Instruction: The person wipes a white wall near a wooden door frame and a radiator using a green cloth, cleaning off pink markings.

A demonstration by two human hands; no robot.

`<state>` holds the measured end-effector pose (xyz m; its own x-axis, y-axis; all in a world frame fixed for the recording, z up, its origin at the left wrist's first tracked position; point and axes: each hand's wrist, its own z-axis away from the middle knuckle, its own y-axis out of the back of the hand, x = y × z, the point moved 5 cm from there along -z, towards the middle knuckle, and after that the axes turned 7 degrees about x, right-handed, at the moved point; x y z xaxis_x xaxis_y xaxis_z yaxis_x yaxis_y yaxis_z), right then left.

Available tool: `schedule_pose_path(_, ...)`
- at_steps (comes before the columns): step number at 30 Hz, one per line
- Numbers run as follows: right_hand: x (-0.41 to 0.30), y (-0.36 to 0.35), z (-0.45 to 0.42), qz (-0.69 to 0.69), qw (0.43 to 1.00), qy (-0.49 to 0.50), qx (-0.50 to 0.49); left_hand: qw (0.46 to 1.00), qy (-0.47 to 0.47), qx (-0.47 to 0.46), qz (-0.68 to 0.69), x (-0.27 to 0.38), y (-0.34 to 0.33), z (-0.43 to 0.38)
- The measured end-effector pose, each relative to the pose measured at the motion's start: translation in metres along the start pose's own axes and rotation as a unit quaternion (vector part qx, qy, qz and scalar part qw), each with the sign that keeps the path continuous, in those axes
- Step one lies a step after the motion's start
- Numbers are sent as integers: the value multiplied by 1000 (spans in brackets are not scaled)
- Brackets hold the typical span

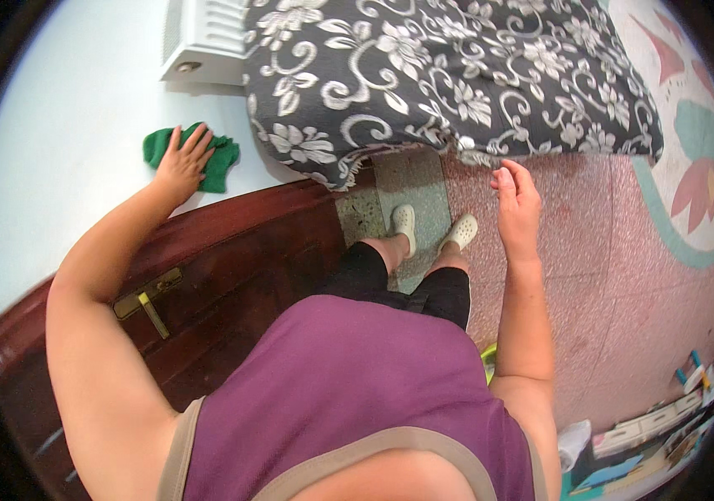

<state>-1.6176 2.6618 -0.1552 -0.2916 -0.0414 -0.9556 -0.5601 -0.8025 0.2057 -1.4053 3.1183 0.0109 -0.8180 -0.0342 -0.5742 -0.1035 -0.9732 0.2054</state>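
My left hand (185, 164) lies spread over a bunched green cloth (225, 160), pressing it flat to the white wall (81, 125) just beyond a dark red wooden door frame (232, 203). Parts of the cloth show on both sides of the fingers. On the other side, my right hand (518, 203) hangs in the air with nothing in it, its fingers loosely bent. Its fingertips appear near the fringed hem of a black and white floral cover (457, 75); whether they touch it I cannot tell.
A white radiator (206, 50) juts from the wall beside the covered furniture. The door has a brass-coloured handle (153, 316). My pale clogs (404, 222) stand on the speckled floor (576, 250). Part of a lime-green container (488, 362) shows by my right arm. Various items (651, 432) lie at lower right.
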Motion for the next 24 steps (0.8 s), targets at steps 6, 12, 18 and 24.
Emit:
schedule_pose_path(6,101,-33,41,-39,996,-80,13,986,-96,-65,120,18,12,-14)
schedule_pose_path(12,195,-121,97,-100,977,-185,26,969,-194,92,125,92,-22,-114)
schedule_pose_path(18,251,-179,123,-95,963,-251,11,948,-246,176,97,156,-73,-241)
schedule_pose_path(24,298,-203,125,-83,956,-281,7,958,-251,96,100,214,-124,-384)
